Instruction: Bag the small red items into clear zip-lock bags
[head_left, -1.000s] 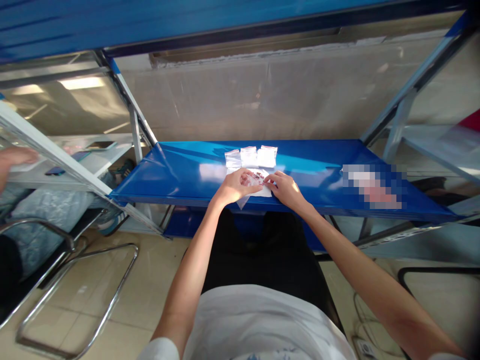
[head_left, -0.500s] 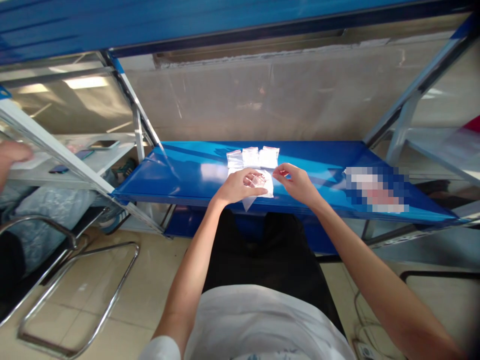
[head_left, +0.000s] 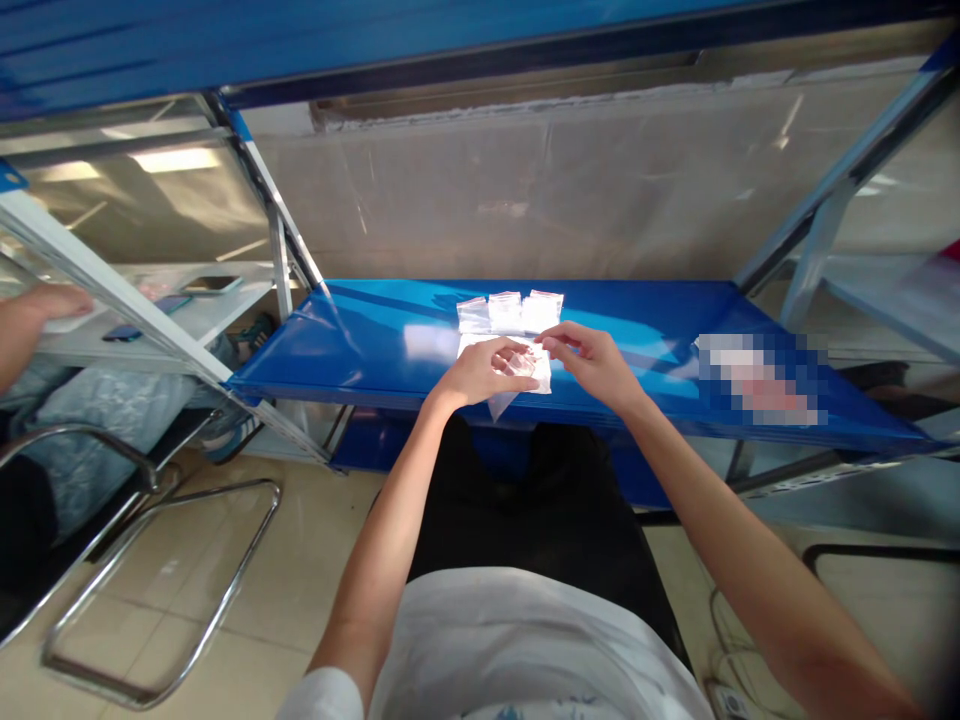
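Your left hand [head_left: 487, 372] curves half-open over the white sheet [head_left: 544, 378]; your right hand [head_left: 592, 362] has its fingertips bunched above, contents unclear.

On the blue table [head_left: 360, 352], pixelation obscures the object [head_left: 765, 382] toward the right edge; by the near edge, the left hand [head_left: 487, 370] partly covers a white sheet [head_left: 543, 380], and anything in the right hand's [head_left: 592, 360] fingertips is too small to identify.

You get bright side light | glare whitening the bags [head_left: 505, 313] | shadow bands on the blue shelf [head_left: 360, 345] | edges stretched (wide lens, clearly) | right-hand patch pixelated
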